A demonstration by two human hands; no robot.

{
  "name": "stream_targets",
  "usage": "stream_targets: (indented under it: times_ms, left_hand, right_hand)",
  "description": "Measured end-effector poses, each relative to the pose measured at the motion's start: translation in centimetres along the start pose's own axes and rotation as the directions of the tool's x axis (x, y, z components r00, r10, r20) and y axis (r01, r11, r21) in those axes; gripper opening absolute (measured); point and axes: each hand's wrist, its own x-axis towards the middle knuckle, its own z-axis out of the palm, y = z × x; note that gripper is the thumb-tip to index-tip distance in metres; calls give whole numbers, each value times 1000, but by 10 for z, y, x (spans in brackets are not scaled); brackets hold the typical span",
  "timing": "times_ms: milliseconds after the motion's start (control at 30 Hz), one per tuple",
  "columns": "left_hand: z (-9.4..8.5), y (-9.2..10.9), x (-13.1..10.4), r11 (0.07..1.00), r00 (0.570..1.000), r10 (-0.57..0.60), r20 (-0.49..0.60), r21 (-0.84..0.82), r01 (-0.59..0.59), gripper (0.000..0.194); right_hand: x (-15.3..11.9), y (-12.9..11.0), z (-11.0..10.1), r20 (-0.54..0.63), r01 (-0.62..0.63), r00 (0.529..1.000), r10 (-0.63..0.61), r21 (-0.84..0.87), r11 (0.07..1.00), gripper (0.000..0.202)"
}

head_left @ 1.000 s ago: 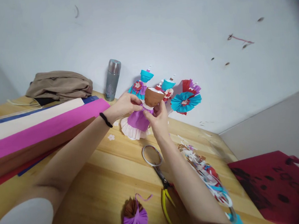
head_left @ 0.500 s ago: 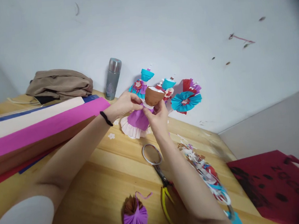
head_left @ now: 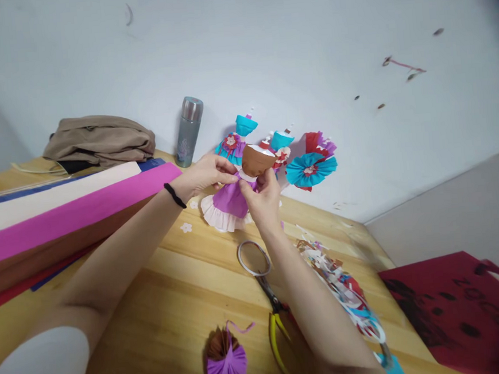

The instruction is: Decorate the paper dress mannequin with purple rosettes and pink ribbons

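Note:
A small paper dress stands at the middle of the table, with a brown bodice [head_left: 256, 160], a white waist band, a purple skirt [head_left: 230, 200] and a pale pink ruffled hem [head_left: 221, 217]. My left hand [head_left: 209, 174] pinches at its waist from the left, thumb and forefinger close together. On the other side, my right hand [head_left: 262, 200] grips the waist and bodice between thumb and fingers. Whether anything small lies under my fingertips is hidden. Behind the bodice stand other paper dresses with turquoise tops [head_left: 246, 125].
Pliers [head_left: 275, 309] and a grey tape ring [head_left: 254, 258] lie below my right forearm. A pleated purple-and-brown paper fan [head_left: 226, 362] is nearer. Paper scraps [head_left: 338, 278] are at right, coloured sheets [head_left: 79, 215] at left. A flask [head_left: 190, 131] and turquoise rosette [head_left: 311, 169] stand by the wall.
My left hand has shifted very slightly left at the waist. The dress and my right hand are almost unmoved.

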Motion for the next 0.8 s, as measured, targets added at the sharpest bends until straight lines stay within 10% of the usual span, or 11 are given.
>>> stream_targets:
  times_ms: [800]
  left_hand:
    - [-9,-1,-2,996,999,-24,40,-86,27,19]
  right_hand:
    - [2,6,-12,90,-168,984,152,205,964,31]
